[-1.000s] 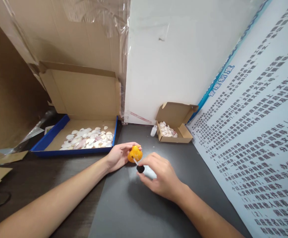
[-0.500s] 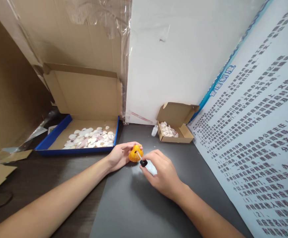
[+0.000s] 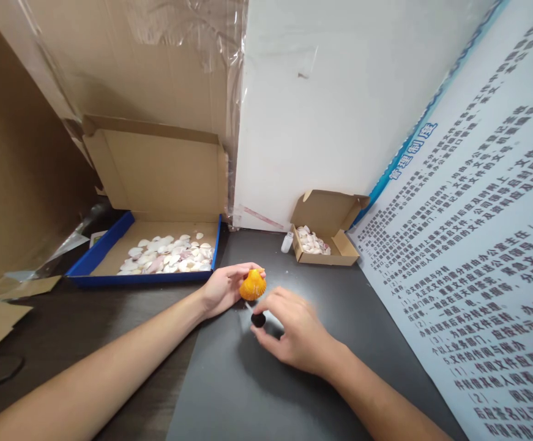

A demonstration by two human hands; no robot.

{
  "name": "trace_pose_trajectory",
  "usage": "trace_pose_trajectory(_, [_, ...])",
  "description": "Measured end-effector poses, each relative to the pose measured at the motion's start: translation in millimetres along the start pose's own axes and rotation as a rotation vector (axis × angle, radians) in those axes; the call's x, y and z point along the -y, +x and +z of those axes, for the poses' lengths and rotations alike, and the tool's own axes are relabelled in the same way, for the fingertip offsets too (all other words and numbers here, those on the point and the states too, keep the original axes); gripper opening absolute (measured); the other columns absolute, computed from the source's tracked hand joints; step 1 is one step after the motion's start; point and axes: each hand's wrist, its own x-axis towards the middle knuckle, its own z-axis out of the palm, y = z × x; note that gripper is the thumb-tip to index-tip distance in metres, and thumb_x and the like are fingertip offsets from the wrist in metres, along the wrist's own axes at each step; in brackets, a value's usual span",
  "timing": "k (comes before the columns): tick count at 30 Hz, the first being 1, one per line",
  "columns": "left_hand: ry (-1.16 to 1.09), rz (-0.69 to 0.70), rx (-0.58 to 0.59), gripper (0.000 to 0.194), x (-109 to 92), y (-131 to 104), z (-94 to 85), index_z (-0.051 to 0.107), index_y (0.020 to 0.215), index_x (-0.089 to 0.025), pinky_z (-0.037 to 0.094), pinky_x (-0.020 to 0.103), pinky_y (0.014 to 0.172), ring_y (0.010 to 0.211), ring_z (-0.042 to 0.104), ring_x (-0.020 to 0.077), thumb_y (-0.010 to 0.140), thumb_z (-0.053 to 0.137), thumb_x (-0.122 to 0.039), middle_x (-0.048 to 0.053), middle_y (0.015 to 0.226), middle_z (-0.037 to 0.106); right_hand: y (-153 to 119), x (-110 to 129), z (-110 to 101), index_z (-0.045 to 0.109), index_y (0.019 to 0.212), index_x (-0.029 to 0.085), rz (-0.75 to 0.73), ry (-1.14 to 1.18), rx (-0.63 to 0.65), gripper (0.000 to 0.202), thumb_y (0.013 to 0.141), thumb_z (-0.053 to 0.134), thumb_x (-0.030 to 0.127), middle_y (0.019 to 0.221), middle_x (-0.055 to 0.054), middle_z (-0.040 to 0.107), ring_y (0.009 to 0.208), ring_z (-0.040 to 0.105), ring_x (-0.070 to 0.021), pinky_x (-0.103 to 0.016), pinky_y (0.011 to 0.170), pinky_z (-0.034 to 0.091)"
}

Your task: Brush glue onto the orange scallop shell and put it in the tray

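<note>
An orange-yellow ribbed shell (image 3: 253, 285) is held between the fingers of my left hand (image 3: 224, 289), above the dark mat (image 3: 229, 380). Just right of and below it, my right hand (image 3: 296, 327) pinches a black cap (image 3: 258, 320) between thumb and fingers. A thin pale stem (image 3: 248, 307) sticks out of the cap up and to the left, its tip close under the shell's lower edge. Whether tip and shell touch is too small to tell. A small clear bottle (image 3: 287, 242) stands at the mat's back edge.
Many white shells (image 3: 169, 254) lie in a blue-rimmed open box (image 3: 140, 279) at the left. A small cardboard box (image 3: 325, 259) with more shells (image 3: 311, 241) is at the back right. Cardboard and a white panel (image 3: 307, 122) stand behind; a printed sheet (image 3: 472, 245) rises at the right.
My right hand has drawn the black cap and its stem down and left, off the shell's face. The dark spot seen on the shell before no longer shows; the ribbed surface is in view.
</note>
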Motion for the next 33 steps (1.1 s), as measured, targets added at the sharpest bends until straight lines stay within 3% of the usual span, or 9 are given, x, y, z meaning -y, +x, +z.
trace_pose_trajectory(2, [0.001,-0.001,-0.002,0.018,0.0,0.0,0.5,0.068,0.087,-0.011,0.042,0.026,0.068,0.077,0.057,0.017,0.079,0.054,-0.017,0.009,0.089,0.064,0.1,0.8,0.1,0.057,0.088,0.022,-0.012,0.018,0.012,0.009,0.083,0.062,0.017,0.077,0.0,0.067,0.073,0.06,-0.0178,-0.029,0.067,0.047])
trace_pose_trajectory(7, [0.003,-0.017,-0.002,0.018,-0.2,0.1,1.5,0.068,0.087,-0.011,0.042,0.026,0.068,0.075,0.057,0.017,0.079,0.054,-0.018,0.009,0.087,0.065,-0.7,-2.0,2.8,0.056,0.094,0.021,0.022,-0.047,-0.182,0.009,0.086,0.058,0.017,0.083,-0.005,0.068,0.078,0.06,-0.0204,-0.031,0.068,0.049])
trace_pose_trajectory(13, [0.006,0.012,-0.006,0.017,0.6,0.1,1.4,0.069,0.086,-0.011,0.042,0.026,0.068,0.076,0.057,0.0174,0.078,0.055,-0.017,0.009,0.087,0.065,-2.3,-0.4,3.2,0.056,0.09,0.022,0.015,0.001,0.043,0.009,0.084,0.063,0.02,0.08,-0.001,0.067,0.073,0.061,-0.0175,-0.028,0.067,0.047])
trace_pose_trajectory(19, [0.008,0.012,-0.005,0.018,1.2,-0.2,2.4,0.068,0.087,-0.011,0.041,0.027,0.069,0.074,0.057,0.017,0.078,0.053,-0.015,0.008,0.084,0.065,-2.1,-2.5,3.4,0.056,0.095,0.02,0.052,-0.042,-0.195,0.009,0.087,0.059,0.019,0.084,-0.006,0.068,0.079,0.061,-0.021,-0.032,0.068,0.049])
trace_pose_trajectory(24, [0.014,0.035,-0.022,0.019,1.1,-0.7,4.4,0.067,0.086,-0.011,0.041,0.026,0.067,0.072,0.057,0.0158,0.076,0.052,-0.013,0.008,0.084,0.064,-1.8,-0.5,5.1,0.057,0.093,0.021,0.011,0.011,-0.017,0.007,0.087,0.06,0.022,0.083,-0.003,0.068,0.077,0.062,-0.0196,-0.032,0.069,0.049])
trace_pose_trajectory(29, [0.015,0.019,-0.002,0.019,1.8,-0.8,3.8,0.067,0.086,-0.011,0.042,0.026,0.068,0.073,0.057,0.0161,0.077,0.051,-0.014,0.008,0.084,0.064,-2.0,-3.4,3.0,0.056,0.097,0.02,0.046,-0.018,-0.209,0.01,0.088,0.059,0.019,0.086,-0.006,0.068,0.08,0.061,-0.0212,-0.033,0.07,0.05])
trace_pose_trajectory(31, [0.018,0.019,-0.002,0.019,1.9,-0.9,3.8,0.067,0.087,-0.011,0.042,0.026,0.068,0.073,0.057,0.0162,0.077,0.051,-0.014,0.008,0.084,0.064,-2.1,-3.9,2.6,0.057,0.097,0.02,0.058,-0.034,-0.189,0.009,0.088,0.058,0.019,0.087,-0.006,0.069,0.079,0.062,-0.0209,-0.033,0.069,0.049])
trace_pose_trajectory(33, [0.018,0.027,-0.013,0.018,1.9,-0.9,4.1,0.067,0.087,-0.011,0.042,0.026,0.068,0.075,0.057,0.0162,0.077,0.052,-0.015,0.008,0.085,0.064,-2.3,-3.6,2.9,0.057,0.096,0.02,0.024,-0.013,-0.087,0.008,0.088,0.058,0.021,0.085,-0.005,0.069,0.077,0.062,-0.0199,-0.032,0.069,0.048])
